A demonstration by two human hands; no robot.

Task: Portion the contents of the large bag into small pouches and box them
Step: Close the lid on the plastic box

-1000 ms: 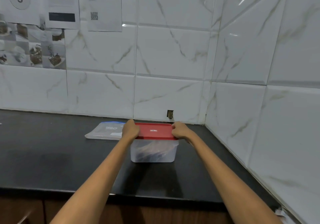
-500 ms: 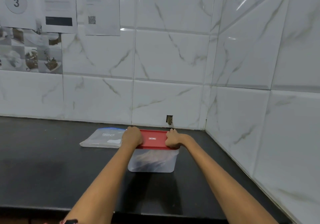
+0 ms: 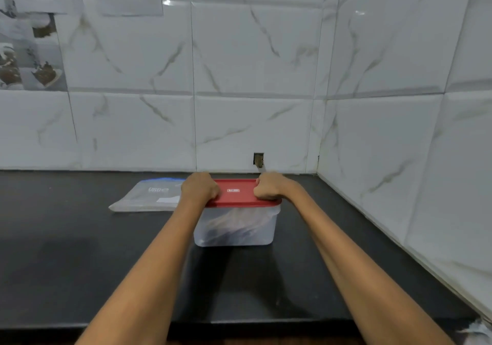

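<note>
Pressing curled fists, left hand and right hand, on the red lid risked uneven sealing or skidding the container.

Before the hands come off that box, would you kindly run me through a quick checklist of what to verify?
1. Red lid sits on the box: ok.
2. Lid sealed all round: cannot tell; the far edge and the corners under the hands are hidden.
3. Left hand and right hand press the lid's ends, fingers curled: ok.
4. Pouches inside the box: ok, shapes show through the wall; how many, cannot tell.
5. Box flat on the counter: ok.
6. Large bag lies flat, left of the box; emptied: cannot tell.
</note>
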